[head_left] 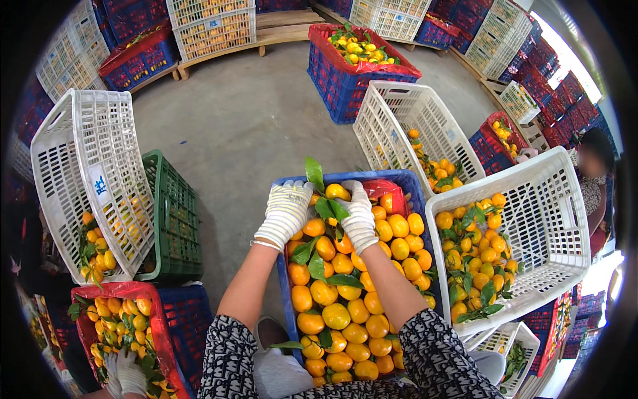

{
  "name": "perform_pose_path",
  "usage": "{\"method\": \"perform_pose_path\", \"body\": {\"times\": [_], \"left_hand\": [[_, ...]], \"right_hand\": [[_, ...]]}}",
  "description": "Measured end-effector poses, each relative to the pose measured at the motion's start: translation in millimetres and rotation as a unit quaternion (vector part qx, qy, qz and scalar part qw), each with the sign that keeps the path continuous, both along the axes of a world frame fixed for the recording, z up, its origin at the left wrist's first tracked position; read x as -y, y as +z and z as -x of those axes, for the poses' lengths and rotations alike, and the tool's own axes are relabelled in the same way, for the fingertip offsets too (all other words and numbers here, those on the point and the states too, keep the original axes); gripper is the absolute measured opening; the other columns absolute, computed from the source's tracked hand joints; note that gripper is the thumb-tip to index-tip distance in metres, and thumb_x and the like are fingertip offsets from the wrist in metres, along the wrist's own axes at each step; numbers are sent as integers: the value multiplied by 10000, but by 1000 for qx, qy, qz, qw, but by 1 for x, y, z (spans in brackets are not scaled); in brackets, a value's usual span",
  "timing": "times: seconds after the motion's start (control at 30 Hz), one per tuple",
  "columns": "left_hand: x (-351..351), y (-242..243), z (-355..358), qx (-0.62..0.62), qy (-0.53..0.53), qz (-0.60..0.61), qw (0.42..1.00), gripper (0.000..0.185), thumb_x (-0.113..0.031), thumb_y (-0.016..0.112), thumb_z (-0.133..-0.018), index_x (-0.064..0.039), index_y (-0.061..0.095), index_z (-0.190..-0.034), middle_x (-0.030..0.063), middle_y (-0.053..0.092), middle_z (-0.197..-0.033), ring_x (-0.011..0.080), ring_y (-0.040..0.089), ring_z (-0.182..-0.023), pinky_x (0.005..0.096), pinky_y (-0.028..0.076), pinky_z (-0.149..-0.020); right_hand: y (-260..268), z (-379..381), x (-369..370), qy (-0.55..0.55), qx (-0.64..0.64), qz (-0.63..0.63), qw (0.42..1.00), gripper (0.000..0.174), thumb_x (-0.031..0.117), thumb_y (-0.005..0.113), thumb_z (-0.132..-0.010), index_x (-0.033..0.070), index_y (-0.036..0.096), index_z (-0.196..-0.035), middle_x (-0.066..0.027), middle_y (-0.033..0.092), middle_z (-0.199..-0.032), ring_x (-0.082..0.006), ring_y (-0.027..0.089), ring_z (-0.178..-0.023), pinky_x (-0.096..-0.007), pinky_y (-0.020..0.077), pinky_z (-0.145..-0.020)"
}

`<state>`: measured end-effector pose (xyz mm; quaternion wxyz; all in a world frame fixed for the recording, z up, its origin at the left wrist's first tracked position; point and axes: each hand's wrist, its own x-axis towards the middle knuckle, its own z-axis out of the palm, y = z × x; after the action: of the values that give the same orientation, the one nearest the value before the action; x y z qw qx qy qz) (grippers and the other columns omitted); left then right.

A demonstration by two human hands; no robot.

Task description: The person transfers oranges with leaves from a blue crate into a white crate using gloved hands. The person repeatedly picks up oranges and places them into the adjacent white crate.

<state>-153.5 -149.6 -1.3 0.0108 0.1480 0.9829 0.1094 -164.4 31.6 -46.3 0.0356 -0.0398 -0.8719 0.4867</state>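
Note:
A blue plastic crate (282,279) full of orange citrus fruit (336,316) stands before me, with red plastic lining showing at its far right corner. Both my hands wear white striped knit gloves and are over its far end. My left hand (290,209) is beside a leafy stem, its fingertips curled near the rim; what it grips, if anything, is hidden. My right hand (358,214) has its fingers around a yellow-orange citrus fruit (337,191). Green leaves (331,208) hang between the hands.
White crates (508,269) with leafy fruit stand at the right, some tilted. At the left are a white crate (112,179), a green crate (174,214) and a red-lined crate (162,324), where another person's gloved hands (124,373) reach in. Another person (595,179) is at the far right.

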Motion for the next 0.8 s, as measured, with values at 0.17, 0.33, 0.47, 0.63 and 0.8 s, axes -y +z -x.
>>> {"method": "perform_pose_path", "body": {"times": [0.17, 0.33, 0.47, 0.63, 0.8], "left_hand": [[-5, -13, -15, -71, 30, -20, 997, 436, -251, 738, -783, -113, 625, -1181, 105, 647, -1164, 299, 604, -1113, 461, 451, -955], [-10, -19, -11, -91, 41, -75, 992, 435, -202, 745, -751, -92, 629, -1155, 147, 647, -1101, 376, 606, -1024, 498, 480, -883], [-17, -1, -20, -192, 8, -208, 959, 555, -43, 700, -744, -35, 570, -1284, 202, 626, -1212, 397, 606, -1102, 496, 492, -953], [-52, 0, -13, -86, -157, -209, 961, 679, -145, 691, -809, -3, 461, -1432, 224, 543, -1382, 396, 497, -1300, 486, 349, -1133], [-56, -14, -11, -140, -150, -94, 974, 716, -261, 749, -765, -31, 490, -1392, 182, 523, -1419, 394, 477, -1320, 503, 337, -1126]], "right_hand": [[-19, -8, 5, -35, -131, -4, 991, 431, 17, 766, -766, -4, 591, -1159, -206, 645, -1129, -369, 625, -1044, -429, 499, -947], [-14, 1, -5, 2, -13, -2, 1000, 438, 101, 741, -786, 27, 569, -1182, -243, 593, -1167, -436, 574, -1107, -492, 469, -980], [-4, 7, 6, 17, -10, -29, 999, 323, 42, 612, -837, 12, 562, -1155, -297, 579, -1152, -463, 561, -1103, -496, 454, -982], [6, 19, -13, 42, 94, 56, 993, 430, 57, 559, -880, -34, 540, -1300, -289, 615, -1256, -421, 588, -1197, -430, 486, -984], [18, 24, -29, 95, 108, 67, 987, 414, 103, 587, -866, -9, 603, -1264, -248, 675, -1193, -375, 641, -1129, -399, 502, -958]]}}
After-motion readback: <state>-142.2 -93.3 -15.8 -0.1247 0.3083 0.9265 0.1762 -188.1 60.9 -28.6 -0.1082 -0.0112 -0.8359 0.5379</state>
